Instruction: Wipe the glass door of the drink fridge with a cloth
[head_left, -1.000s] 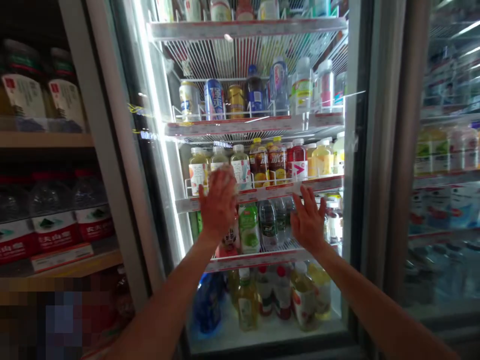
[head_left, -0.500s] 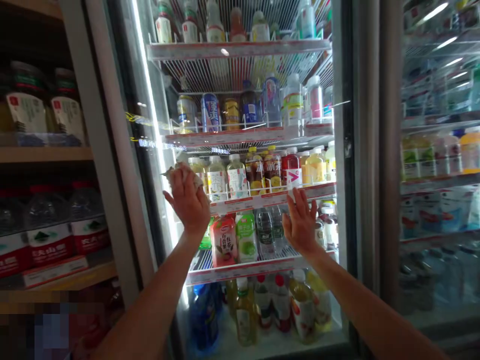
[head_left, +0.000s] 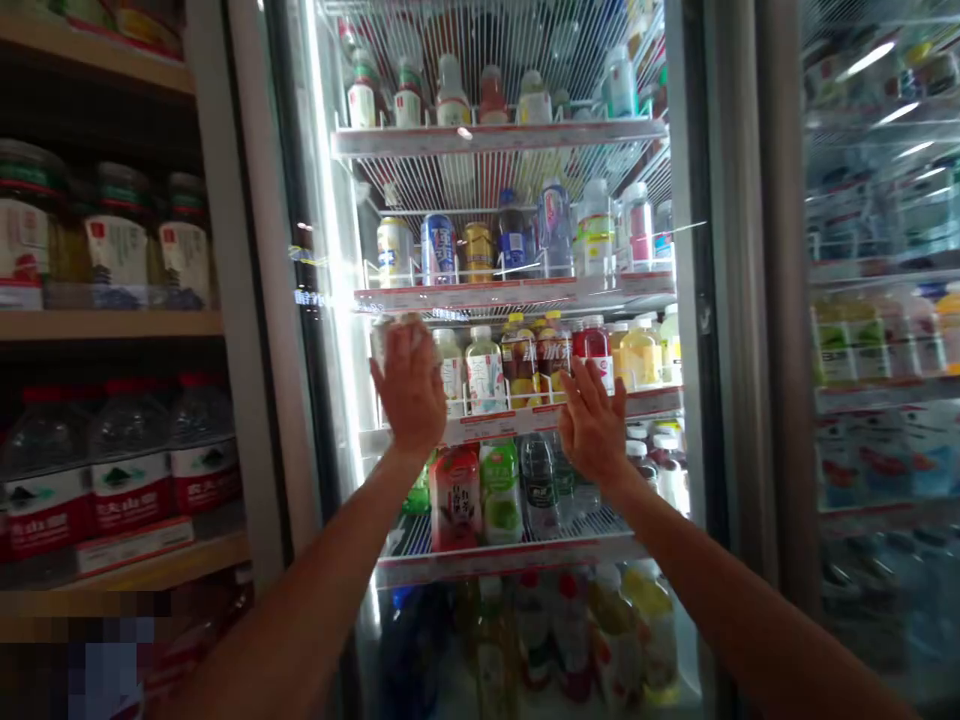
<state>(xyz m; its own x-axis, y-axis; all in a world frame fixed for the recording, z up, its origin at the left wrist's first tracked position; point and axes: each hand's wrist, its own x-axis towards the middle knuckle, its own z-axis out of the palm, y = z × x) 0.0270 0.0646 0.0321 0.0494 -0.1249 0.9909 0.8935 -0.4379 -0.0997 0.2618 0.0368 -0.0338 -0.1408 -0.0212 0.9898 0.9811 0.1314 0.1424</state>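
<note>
My left hand [head_left: 409,390] presses against the glass of a drinks cooler door [head_left: 480,200], with a crumpled whitish cloth [head_left: 391,336] held under its fingers. My right hand [head_left: 592,425] rests flat on the same glass, fingers spread and holding nothing. Behind the glass, between my hands, stand bottled drinks on a white wire shelf [head_left: 517,405]. A green-capped bottle of water [head_left: 538,485] sits just below my right hand. Part of the shelf behind my left hand is hidden.
Wooden shelves [head_left: 112,325] to the left hold jars and large red-labelled water bottles. A metal door frame [head_left: 694,300] stands to the right, and a second stocked cooler door [head_left: 885,300] lies beyond it. The bottom left corner is pixelated.
My left hand with the cloth swung left across the glass, then back right. The view has tilted upward. My right hand stays in about the same place on the door.
</note>
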